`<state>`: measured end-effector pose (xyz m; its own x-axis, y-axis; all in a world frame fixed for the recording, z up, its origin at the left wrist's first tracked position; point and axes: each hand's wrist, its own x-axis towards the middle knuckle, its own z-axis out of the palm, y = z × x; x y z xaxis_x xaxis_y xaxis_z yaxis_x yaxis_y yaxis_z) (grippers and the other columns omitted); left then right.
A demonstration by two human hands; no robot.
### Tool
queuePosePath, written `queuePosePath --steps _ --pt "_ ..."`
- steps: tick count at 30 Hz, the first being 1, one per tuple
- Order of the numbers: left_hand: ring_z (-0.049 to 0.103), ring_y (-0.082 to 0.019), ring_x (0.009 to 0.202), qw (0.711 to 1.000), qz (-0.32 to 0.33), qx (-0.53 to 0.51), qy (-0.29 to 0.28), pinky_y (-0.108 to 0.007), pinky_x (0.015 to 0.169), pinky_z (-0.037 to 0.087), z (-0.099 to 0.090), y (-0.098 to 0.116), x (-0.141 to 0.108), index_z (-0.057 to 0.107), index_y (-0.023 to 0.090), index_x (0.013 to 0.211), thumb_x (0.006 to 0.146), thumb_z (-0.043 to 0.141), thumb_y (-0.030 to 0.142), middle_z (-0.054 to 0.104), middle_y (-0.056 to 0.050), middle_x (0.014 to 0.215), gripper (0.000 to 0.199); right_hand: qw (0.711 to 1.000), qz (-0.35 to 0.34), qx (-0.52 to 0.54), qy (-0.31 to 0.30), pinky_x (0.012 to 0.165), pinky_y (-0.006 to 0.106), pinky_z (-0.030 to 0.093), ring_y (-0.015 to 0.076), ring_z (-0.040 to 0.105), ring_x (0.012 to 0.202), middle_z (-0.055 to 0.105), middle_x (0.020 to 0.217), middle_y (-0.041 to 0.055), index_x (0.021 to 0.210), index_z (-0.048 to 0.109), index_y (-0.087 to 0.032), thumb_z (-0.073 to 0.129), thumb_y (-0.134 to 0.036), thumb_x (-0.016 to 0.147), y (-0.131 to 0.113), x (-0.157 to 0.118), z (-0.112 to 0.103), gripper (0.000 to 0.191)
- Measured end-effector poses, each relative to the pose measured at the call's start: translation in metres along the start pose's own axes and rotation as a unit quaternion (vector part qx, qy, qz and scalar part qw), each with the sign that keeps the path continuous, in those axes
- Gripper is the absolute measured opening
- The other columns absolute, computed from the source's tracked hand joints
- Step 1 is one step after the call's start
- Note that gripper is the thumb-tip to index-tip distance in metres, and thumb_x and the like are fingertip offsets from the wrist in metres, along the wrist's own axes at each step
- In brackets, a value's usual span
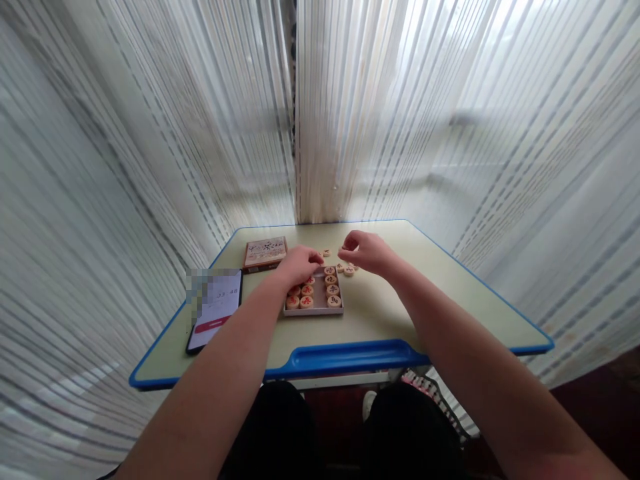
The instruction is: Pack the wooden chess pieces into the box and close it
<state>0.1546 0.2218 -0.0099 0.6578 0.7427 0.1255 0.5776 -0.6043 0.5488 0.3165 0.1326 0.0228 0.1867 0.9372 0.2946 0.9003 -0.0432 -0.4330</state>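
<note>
On the table sits a shallow open box [320,311] with round wooden Chinese chess pieces in it. Red-marked pieces [307,302] fill its left side, and a column of dark-marked pieces [333,291] lines the right; bare box floor shows between them. My left hand [300,264] is over the box's far left corner, its fingers curled together; what they hold, if anything, is hidden. My right hand [369,252] is beyond the box to the right, closed in a pinch on a pale chess piece [342,253]. Several loose pieces [349,271] lie below and beside it.
A box lid [265,251] with printed characters lies at the back left. Nearer on the left is a phone [217,313] with its screen lit. The table [395,310] has a blue rim and a blue front trough [350,356]. Striped curtains [345,120] surround it.
</note>
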Motion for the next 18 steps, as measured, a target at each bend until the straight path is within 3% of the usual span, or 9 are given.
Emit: queuePosePath --steps 5,8,14,18 --pt "0.061 -0.017 0.078 0.998 0.017 -0.050 -0.031 -0.025 0.070 0.046 0.000 0.000 -0.001 0.070 0.015 0.085 0.066 0.056 0.019 0.070 -0.005 0.083 0.024 0.997 -0.039 0.071 -0.003 0.055 0.021 0.037 0.0093 0.051 0.061 0.062 0.076 0.0009 0.085 0.060 -0.017 0.060 -0.026 0.065 0.001 0.000 0.014 0.022" --pt "0.060 -0.016 0.071 0.995 0.018 -0.083 -0.048 -0.024 0.065 0.045 0.000 0.001 -0.002 0.070 0.014 0.083 0.065 0.058 0.020 0.069 -0.005 0.078 0.022 0.993 -0.046 0.103 -0.021 0.053 0.020 0.036 0.0081 0.049 0.056 0.061 0.070 -0.0006 0.090 0.061 -0.018 0.060 -0.031 0.068 0.003 0.000 0.018 0.025" --pt "0.051 -0.011 0.051 0.981 -0.055 -0.170 -0.076 -0.023 0.048 0.037 -0.005 0.007 -0.007 0.070 0.013 0.084 0.063 0.063 0.023 0.064 -0.003 0.062 0.024 0.988 -0.003 0.144 -0.046 0.047 0.021 0.035 0.0079 0.048 0.049 0.058 0.059 0.0001 0.079 0.062 -0.015 0.062 -0.044 0.068 0.004 0.003 0.023 0.031" --pt "0.056 -0.012 0.062 0.965 -0.066 -0.247 -0.049 -0.022 0.049 0.036 -0.010 0.012 -0.009 0.069 0.015 0.085 0.064 0.064 0.028 0.067 -0.005 0.074 0.025 0.979 0.006 0.190 -0.068 0.045 0.021 0.036 0.0074 0.048 0.045 0.058 0.058 -0.0002 0.082 0.060 -0.014 0.064 -0.047 0.066 0.005 0.004 0.027 0.037"
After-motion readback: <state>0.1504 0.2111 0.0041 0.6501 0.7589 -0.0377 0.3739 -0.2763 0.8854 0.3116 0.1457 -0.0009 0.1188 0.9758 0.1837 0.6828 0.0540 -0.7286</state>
